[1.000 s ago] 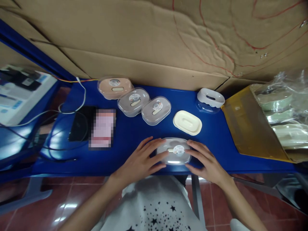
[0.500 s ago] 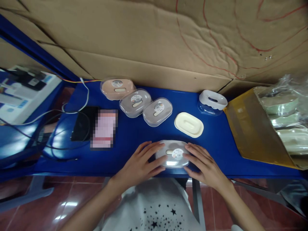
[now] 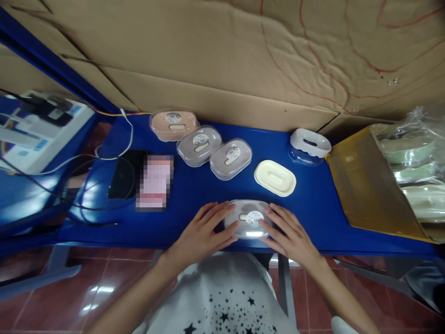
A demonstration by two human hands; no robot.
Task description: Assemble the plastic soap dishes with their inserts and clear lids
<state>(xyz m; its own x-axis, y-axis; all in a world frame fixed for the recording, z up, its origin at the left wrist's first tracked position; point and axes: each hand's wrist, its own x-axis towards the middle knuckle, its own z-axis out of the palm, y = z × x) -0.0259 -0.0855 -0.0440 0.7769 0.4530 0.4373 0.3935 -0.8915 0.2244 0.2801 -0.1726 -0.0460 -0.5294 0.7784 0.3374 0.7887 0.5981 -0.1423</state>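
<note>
An oval grey soap box (image 3: 247, 232) with a clear cover and a round sticker lies at the table's front edge. My left hand (image 3: 212, 229) grips its left end, fingers curved over the cover and the thumb at the near side. Around the right end is my right hand (image 3: 290, 232), with its fingertips on the cover beside the sticker. Just beyond the box lies a cream oval tray (image 3: 275, 178). Two more covered grey boxes, one nearer (image 3: 231, 160) and one farther (image 3: 199, 146), sit behind to the left, beside a peach one (image 3: 174, 125).
A white oval piece on a clear cover (image 3: 309, 146) stands at the back right. A cardboard carton (image 3: 371, 185) with wrapped pale green pieces is at the right. On the left lie a phone (image 3: 155, 183), a black object (image 3: 125, 176) and cables. Cardboard (image 3: 208, 65) walls the back.
The camera view has shifted slightly. My right fingers have moved a little further in over the cover, near the sticker; both hands remain on the soap box.
</note>
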